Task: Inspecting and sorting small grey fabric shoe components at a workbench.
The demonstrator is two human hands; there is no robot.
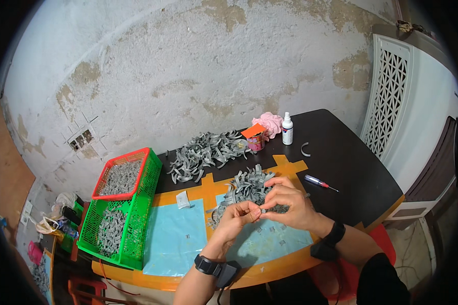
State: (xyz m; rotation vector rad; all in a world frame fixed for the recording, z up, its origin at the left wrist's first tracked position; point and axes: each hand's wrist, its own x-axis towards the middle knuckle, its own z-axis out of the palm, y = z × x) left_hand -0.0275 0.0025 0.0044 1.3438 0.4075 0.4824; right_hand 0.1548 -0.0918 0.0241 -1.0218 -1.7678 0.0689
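Just at six o'clock of a grey heap (249, 185) of curved strips, over blue sheeting (259, 250), holding a small grey piece (262, 210) between left hand (231, 222) and right hand (296, 207). On left: pinching with thumb and index closed, other fingers curled under. On right: pinching same piece with thumb and index almost meeting, other fingers raised and loosely spread. Can't tell piece's exact shape, mostly covered. Probably held by fingertips for its smallness, close to heap for short reach.

From hands, at nine o'clock: see green basket (135, 239) of small grey bits, with red basket (113, 197) of similar bits at its far end, likely stacked to save table room. At eleven: note larger pile of strips (208, 151), left loose. At twelve: see orange-topped can (258, 143) beside pink cloth (269, 123). Toward one: white bottle (287, 133), upright. Toward two: screwdriver (318, 181), lying clear of sheeting, maybe to free working space. Around sheeting: orange tape (282, 165), seemingly pinning edges flat.
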